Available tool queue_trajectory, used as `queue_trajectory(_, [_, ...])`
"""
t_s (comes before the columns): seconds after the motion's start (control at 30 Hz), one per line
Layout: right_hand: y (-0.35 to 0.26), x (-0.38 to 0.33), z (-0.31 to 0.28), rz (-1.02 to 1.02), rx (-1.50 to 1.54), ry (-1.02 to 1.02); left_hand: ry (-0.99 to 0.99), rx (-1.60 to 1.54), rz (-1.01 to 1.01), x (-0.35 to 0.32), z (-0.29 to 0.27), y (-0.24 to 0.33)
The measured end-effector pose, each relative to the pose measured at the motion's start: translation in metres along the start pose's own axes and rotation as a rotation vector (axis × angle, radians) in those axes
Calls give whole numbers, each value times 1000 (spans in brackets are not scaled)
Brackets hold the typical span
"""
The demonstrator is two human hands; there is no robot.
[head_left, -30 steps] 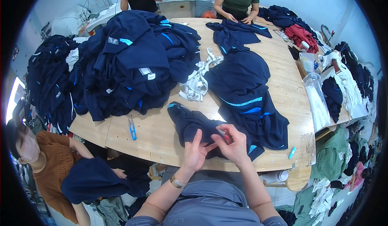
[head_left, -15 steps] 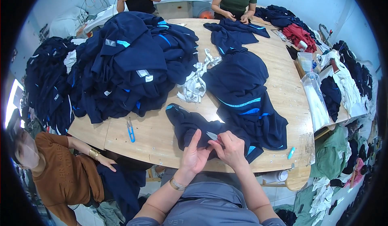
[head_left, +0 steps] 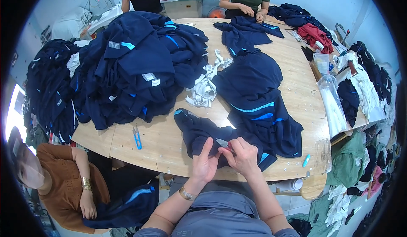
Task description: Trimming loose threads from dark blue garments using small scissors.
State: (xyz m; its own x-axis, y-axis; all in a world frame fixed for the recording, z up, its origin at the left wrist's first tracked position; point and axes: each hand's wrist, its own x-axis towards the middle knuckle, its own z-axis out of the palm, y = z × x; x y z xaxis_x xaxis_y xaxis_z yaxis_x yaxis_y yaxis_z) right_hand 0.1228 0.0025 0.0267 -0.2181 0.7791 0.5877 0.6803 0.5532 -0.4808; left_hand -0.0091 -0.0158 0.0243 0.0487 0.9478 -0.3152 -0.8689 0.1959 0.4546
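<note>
At the near edge of the table my right hand (head_left: 243, 157) is closed around small red-handled thread snips (head_left: 222, 143), their pale blades pointing up and left. Close beside it my left hand (head_left: 205, 165) has its thumb raised and its other fingers curled at the edge of a navy garment (head_left: 197, 129), seemingly pinching the cloth; its fingertips are partly hidden. This garment, trimmed in light blue, lies bunched under and beyond both hands. Another navy garment (head_left: 248, 78) with light blue bands spreads over the table just past it.
A tall navy garment heap (head_left: 135, 63) fills the table's left. White fabric strips (head_left: 203, 91) lie mid-table. Blue thread snips (head_left: 137, 138) rest left, a turquoise cap-like piece (head_left: 306, 160) right. A brown-shirted person (head_left: 70, 182) sits at left; two others stand across the table.
The person at left has drawn the arm back and now holds a navy garment with a light blue band in the lap. My hands have barely moved.
</note>
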Motion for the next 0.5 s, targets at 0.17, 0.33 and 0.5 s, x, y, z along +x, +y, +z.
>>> queue_trajectory(0.17, [2, 0, 1, 13, 30, 12, -50, 57, 30, 2, -5, -2])
queue_trajectory(0.33, [7, -10, 3, 257, 324, 95, -235, -47, -122, -3, 0, 10])
queue_trajectory(0.5, [11, -9, 6, 58, 435, 67, -403, 62, -136, 6, -12, 18])
